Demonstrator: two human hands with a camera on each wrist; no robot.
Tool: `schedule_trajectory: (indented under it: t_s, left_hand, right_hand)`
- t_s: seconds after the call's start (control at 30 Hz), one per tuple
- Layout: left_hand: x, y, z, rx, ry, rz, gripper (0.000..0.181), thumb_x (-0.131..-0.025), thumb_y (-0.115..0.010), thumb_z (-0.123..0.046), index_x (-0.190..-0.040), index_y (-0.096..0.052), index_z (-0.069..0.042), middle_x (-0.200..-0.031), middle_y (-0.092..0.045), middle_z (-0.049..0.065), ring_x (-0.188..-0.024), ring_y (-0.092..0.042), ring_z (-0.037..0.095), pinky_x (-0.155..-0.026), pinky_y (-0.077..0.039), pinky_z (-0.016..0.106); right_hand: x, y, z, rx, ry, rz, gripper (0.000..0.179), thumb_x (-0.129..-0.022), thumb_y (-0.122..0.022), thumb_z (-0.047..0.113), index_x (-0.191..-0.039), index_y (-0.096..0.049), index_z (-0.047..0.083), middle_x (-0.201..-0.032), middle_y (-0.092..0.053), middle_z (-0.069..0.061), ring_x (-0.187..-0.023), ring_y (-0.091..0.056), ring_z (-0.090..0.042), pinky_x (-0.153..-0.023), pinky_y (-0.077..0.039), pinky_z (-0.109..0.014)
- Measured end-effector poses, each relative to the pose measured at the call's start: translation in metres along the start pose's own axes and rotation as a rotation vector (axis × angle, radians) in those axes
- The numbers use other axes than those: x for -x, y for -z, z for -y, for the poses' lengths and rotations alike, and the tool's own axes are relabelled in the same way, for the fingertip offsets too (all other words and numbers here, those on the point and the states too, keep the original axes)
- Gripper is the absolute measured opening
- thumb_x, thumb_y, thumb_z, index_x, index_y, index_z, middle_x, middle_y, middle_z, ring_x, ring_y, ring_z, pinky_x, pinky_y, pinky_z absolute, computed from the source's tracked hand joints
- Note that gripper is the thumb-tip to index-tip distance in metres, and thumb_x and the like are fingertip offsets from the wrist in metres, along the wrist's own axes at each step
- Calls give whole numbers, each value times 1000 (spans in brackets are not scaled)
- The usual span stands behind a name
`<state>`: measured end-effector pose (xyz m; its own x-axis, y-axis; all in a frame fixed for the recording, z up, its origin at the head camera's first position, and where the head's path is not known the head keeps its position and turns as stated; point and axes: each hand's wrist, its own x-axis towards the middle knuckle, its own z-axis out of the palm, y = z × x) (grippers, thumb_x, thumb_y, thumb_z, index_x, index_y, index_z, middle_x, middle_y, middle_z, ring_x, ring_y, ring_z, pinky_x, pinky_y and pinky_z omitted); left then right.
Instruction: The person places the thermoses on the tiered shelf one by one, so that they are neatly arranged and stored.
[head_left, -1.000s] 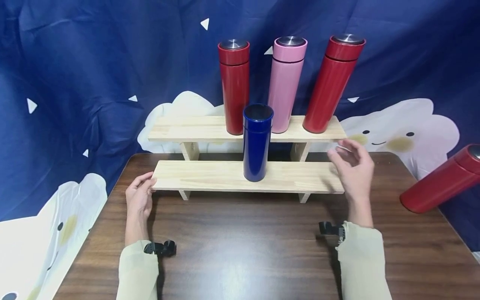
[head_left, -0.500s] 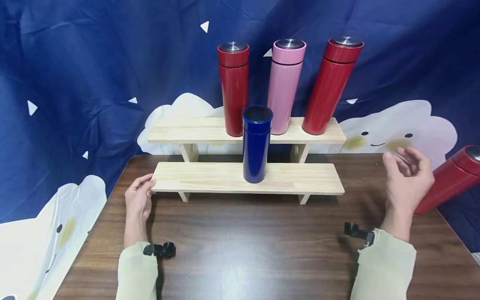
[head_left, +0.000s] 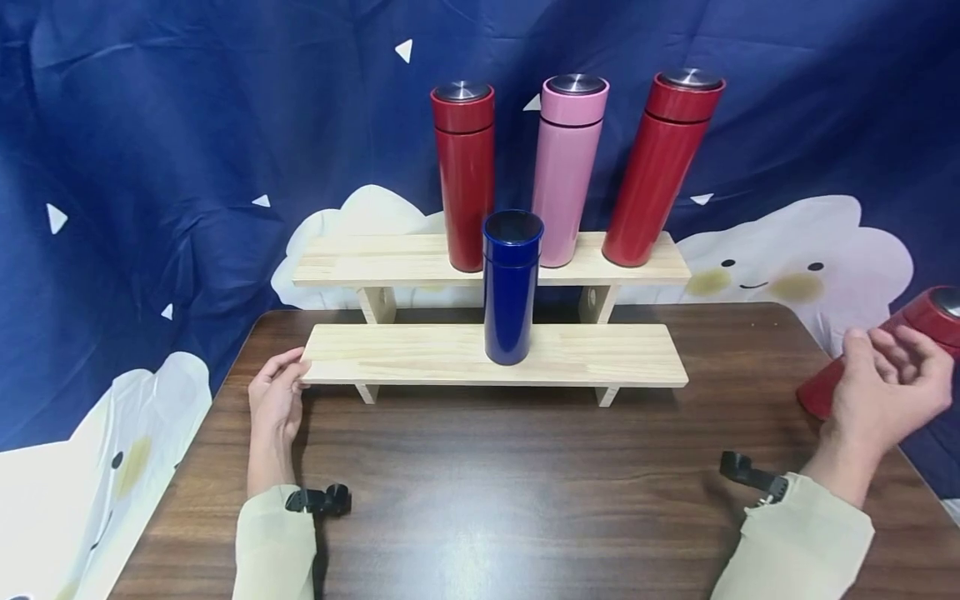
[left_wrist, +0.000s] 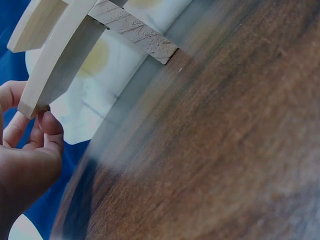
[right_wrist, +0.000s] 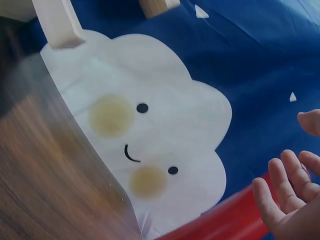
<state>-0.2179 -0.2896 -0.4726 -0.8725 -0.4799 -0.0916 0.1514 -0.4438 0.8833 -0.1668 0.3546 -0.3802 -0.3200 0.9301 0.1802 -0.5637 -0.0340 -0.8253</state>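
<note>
My left hand point(head_left: 276, 400) pinches the left end of the lower board of a two-tier wooden shelf point(head_left: 412, 354); the left wrist view shows thumb and fingers point(left_wrist: 52, 127) on either side of the board's end. At the far right, my right hand point(head_left: 888, 392) hovers before a red thermos point(head_left: 819, 390), hiding its middle. Its fingers are spread and loosely bent, with nothing between them. In the right wrist view the fingers point(right_wrist: 282, 187) overlap the red body. A dark blue thermos point(head_left: 512, 300) stands upright on the lower board.
The upper board point(head_left: 360, 260) bears a red thermos point(head_left: 465, 192), a pink thermos point(head_left: 568, 183) and another red thermos point(head_left: 663, 167) toward its right end. The shelf stands at the back of a brown wooden table point(head_left: 480, 483). A blue curtain point(head_left: 225, 100) with cloud prints hangs behind.
My right hand has swept rightward from the shelf's right end to the red thermos at the far right. My left hand has stayed on the lower board.
</note>
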Motion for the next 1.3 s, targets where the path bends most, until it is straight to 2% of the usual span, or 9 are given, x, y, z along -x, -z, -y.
schedule_trajectory:
  t_s: [0.17, 0.4, 0.6, 0.73, 0.9, 1.1, 1.3]
  left_hand:
    - [0, 1, 0, -7, 1, -1, 22, -88, -61, 19, -101, -73, 7, -86, -70, 8, -64, -62, 15, -54, -46, 20]
    - [0, 1, 0, 0, -2, 5, 22, -88, -61, 19, -103, -72, 9, -85, -71, 8, -62, -61, 14, -54, -46, 20]
    - [0, 1, 0, -3, -4, 3, 22, -88, -61, 18, -99, -75, 5, -86, -70, 8, -64, -61, 14, -54, -46, 20]
    - [-1, 1, 0, -14, -11, 7, 22, -88, -61, 18, -103, -73, 7, -85, -70, 7, -64, -61, 14, -54, -46, 20]
    - [-2, -2, 0, -10, -17, 27, 22, -88, -61, 19, -103, -73, 8, -83, -69, 7, -62, -61, 14, -54, -46, 20]
    - [-3, -4, 0, -11, -17, 16, 24, -88, -60, 19, -95, -75, 2, -83, -70, 7, -62, -61, 14, -54, -45, 21]
    - [-3, -3, 0, -10, -18, 22, 25, -89, -59, 19, -94, -75, 1, -83, -70, 7, -63, -61, 14, -54, -45, 21]
  right_hand:
    - [-5, 11, 5, -28, -75, -75, 38, -72, -80, -11, -105, -68, 2, -93, -65, -10, -78, -62, -14, -73, -53, -18]
    - [-7, 16, 6, -30, -86, -157, 40, -72, -78, -13, -106, -65, 4, -96, -60, -10, -81, -57, -13, -76, -49, -18]
    - [-5, 20, 5, 43, -101, -230, 45, -73, -77, -11, -110, -63, 9, -105, -54, -5, -87, -51, -9, -77, -43, -13]
    - [-2, 25, 4, 109, -141, -265, 52, -74, -79, -10, -117, -59, 12, -114, -52, -2, -96, -48, -6, -78, -39, -8]
    - [-2, 36, -3, 157, -182, -277, 59, -75, -80, -10, -123, -56, 13, -122, -48, 0, -104, -45, -6, -79, -34, -6]
    - [-14, 50, -20, 214, -261, -240, 62, -71, -86, -10, -118, -57, 17, -123, -45, 2, -108, -42, -6, -77, -33, -9]
    - [-20, 62, -42, 226, -289, -186, 63, -69, -82, -18, -114, -57, 17, -118, -49, 2, -105, -47, -8, -79, -40, -12]
